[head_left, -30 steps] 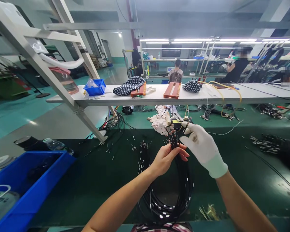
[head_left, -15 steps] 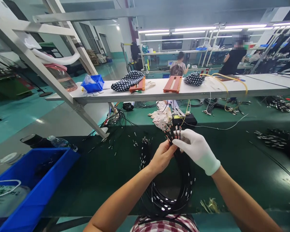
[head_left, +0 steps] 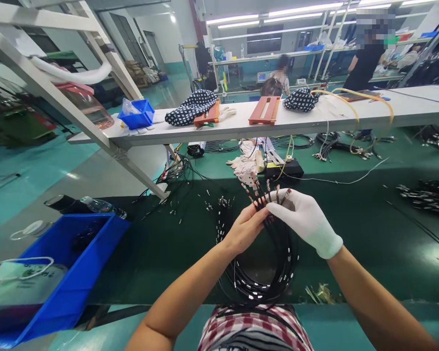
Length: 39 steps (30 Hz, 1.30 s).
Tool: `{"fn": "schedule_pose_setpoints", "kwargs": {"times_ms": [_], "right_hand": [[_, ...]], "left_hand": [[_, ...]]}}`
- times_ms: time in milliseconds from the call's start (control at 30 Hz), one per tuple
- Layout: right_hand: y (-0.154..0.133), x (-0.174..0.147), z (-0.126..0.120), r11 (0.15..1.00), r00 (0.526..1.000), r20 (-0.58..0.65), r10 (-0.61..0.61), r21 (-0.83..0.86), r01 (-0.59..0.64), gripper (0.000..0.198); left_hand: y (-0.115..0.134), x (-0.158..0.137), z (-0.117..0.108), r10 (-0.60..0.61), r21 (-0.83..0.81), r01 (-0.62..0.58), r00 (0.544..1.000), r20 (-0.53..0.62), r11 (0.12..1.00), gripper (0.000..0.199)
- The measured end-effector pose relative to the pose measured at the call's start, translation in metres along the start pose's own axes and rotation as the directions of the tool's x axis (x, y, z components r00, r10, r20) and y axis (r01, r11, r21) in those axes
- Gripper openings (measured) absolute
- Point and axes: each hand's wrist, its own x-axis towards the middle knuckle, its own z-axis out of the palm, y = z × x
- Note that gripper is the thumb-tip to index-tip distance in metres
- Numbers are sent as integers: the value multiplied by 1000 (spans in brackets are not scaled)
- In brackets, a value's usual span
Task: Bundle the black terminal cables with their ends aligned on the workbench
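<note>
From afar I watch cable ends [head_left: 268,185] spread wider than a second ago above the green bench [head_left: 161,263], left hand [head_left: 245,226] closed around their black bundle [head_left: 282,243], gloved right hand [head_left: 302,214] pinching some.

Cool white light falls from the overhead tube lights [head_left: 303,9], which burn out to pure white, while the dark green tabletop [head_left: 157,258] reads dim except for pale glare near its right edge. The black cable coil [head_left: 282,248] sinks into shadow between bright white flecks. Wide-angle distortion stretches the blue bin [head_left: 95,273] at left, the far background looks soft, and pixelation covers the standing person's [head_left: 368,66] head.
</note>
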Motion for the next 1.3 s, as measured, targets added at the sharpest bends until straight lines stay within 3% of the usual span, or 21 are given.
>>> {"fn": "schedule_pose_setpoints", "kwargs": {"times_ms": [700,1300], "right_hand": [[0,-4,-2,996,996,-90,-1,85,9,24],[7,-4,-3,989,996,-87,11,151,2,27]], "left_hand": [[-1,-2,-4,-9,-6,9,999,-43,1000,36],[2,-1,-8,-14,-1,14,999,-44,1000,32]]}}
